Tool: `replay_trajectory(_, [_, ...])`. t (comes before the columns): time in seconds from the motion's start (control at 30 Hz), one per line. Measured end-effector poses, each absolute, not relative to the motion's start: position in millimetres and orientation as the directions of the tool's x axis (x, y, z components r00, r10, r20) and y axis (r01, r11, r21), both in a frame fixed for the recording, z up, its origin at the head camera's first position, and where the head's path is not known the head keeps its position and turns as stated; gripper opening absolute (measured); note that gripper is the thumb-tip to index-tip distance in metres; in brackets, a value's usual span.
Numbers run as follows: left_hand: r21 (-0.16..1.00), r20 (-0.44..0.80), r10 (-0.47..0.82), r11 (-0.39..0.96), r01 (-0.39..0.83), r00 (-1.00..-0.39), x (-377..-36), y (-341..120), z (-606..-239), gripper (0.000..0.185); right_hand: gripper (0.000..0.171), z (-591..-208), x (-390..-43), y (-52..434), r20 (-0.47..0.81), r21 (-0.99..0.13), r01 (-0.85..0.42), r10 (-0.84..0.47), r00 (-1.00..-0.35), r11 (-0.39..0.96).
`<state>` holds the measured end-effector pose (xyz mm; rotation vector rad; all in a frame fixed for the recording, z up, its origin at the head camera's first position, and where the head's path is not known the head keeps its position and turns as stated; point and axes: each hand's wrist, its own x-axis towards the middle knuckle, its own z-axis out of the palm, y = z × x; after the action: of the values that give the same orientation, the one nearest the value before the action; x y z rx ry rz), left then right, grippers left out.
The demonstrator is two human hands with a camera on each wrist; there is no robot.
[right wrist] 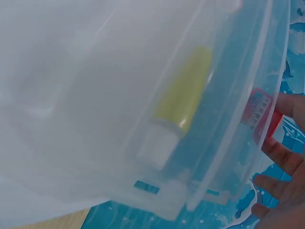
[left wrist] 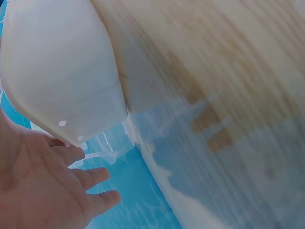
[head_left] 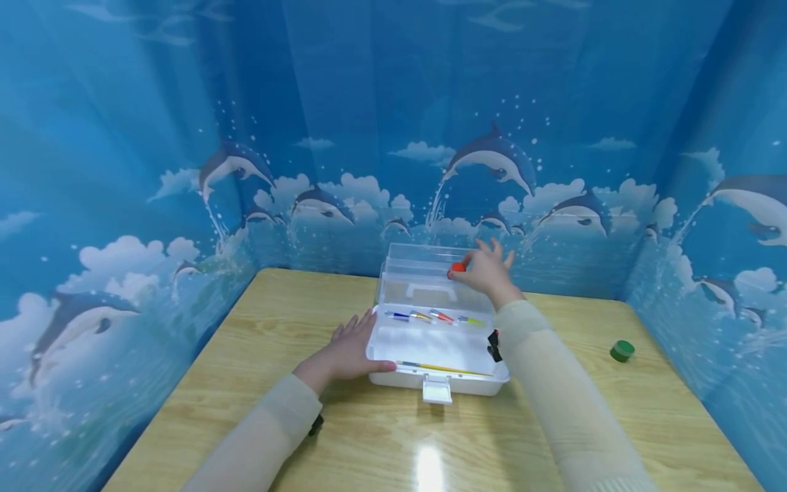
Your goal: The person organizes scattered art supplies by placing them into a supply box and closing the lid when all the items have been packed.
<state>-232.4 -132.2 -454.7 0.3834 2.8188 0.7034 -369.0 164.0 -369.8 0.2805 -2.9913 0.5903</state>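
A white plastic case (head_left: 439,348) stands on the table with its clear lid (head_left: 418,273) raised at the back. My right hand (head_left: 488,273) pinches a small red jar (head_left: 458,268) between thumb and fingers at the lid, the other fingers spread. In the right wrist view the red jar (right wrist: 259,112) shows partly through clear plastic. My left hand (head_left: 350,348) rests against the case's left side, fingers extended, thumb over the front left corner. Inside the case lie several small paint tubes (head_left: 440,316) in a row and a yellow paintbrush (head_left: 443,369) along the front.
A green jar (head_left: 622,350) stands on the wooden table (head_left: 295,301), right of the case. A white latch (head_left: 437,389) hangs from the case's front. Blue dolphin-print curtains (head_left: 369,137) enclose the table at the back and sides.
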Motion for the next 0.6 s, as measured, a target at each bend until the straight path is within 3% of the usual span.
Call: replay_trajectory(0.6, [0.487, -0.145, 0.29, 0.853, 0.187, -0.946, -232.3, -130.9, -452.9, 0.12, 0.039, -366.4, -365.0, 163.3, 0.087, -0.381, -0.165, -0.143, -0.986, 0.909])
